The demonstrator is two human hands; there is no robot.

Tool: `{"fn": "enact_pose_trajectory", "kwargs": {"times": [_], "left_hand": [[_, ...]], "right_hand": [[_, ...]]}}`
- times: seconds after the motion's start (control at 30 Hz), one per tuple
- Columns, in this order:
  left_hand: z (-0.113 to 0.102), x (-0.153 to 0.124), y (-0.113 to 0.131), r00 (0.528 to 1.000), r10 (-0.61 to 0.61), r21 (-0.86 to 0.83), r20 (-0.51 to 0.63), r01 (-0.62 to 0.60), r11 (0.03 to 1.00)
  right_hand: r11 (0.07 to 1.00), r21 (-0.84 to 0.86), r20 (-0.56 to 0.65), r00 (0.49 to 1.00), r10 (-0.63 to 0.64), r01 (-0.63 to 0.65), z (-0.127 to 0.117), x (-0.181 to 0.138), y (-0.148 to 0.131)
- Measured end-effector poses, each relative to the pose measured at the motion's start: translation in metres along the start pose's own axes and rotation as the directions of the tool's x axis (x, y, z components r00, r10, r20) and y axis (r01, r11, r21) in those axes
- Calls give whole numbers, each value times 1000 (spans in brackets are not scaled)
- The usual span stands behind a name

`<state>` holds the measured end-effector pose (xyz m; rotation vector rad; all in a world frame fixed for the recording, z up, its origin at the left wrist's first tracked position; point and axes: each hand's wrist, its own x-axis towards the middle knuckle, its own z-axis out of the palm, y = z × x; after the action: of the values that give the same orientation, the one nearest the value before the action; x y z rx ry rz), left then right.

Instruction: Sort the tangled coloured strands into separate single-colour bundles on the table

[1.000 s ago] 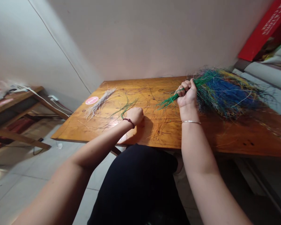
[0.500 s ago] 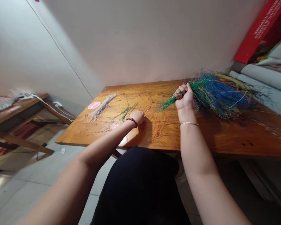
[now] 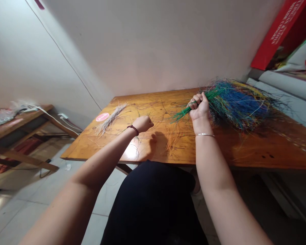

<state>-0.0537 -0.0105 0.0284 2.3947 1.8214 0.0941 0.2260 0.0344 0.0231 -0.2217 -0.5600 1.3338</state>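
Note:
My right hand (image 3: 199, 106) is wrapped round a bundle of thin green wires (image 3: 181, 114), whose ends stick out on both sides of the fist. It is held up beside a big tangled heap of coloured wires (image 3: 241, 103), mostly blue with yellow, red and dark strands. My left hand (image 3: 142, 124) is closed and hovers over the table, left of some loose orange wires (image 3: 172, 139). Its fingertips are turned away, so I cannot see what is in them. Left of it lies a pale greyish-white bundle of strands (image 3: 113, 118).
The wooden table (image 3: 148, 98) stands against a wall, with a round pink sticker (image 3: 102, 117) at its left. A second wooden table (image 3: 28, 119) with plastic bags and a white cable is further left. A red box (image 3: 277, 37) stands at the right.
My left hand has moved a little left and lifted off the tabletop, over the spot where loose green wires showed. My right hand keeps hold of the green wires, hardly moved.

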Motion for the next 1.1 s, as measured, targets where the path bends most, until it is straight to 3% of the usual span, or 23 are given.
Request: {"fn": "enact_pose_trajectory", "kwargs": {"times": [0.17, 0.37, 0.6, 0.73, 0.9, 1.0, 1.1], "left_hand": [[-6, 5, -7, 997, -56, -161, -57, 46, 986], [12, 11, -13, 977, -184, -481, -107, 111, 870], [29, 7, -17, 955, -290, -850, -62, 102, 517], [25, 3, -20, 947, -317, -929, -57, 66, 365], [10, -1, -18, 922, -381, -996, -72, -49, 70], [-2, -5, -16, 918, -386, -996, -88, -82, 34], [-16, -13, -13, 910, -394, -991, -126, -98, 90]], "right_hand": [[1000, -7, -1, 1000, -3, 3, -1, 0, 1], [1000, -12, -14, 1000, 0, 0, -2, 0, 1], [1000, -10, 8, 1000, 10, -10, -4, 2, 1], [1000, -17, 4, 1000, 16, -16, -4, 2, 1], [1000, -15, 12, 1000, 21, -21, -2, -1, 2], [999, -31, 5, 1000, 27, -27, -1, -1, 1], [999, -29, 8, 999, 34, -34, -2, 0, 1]]}}
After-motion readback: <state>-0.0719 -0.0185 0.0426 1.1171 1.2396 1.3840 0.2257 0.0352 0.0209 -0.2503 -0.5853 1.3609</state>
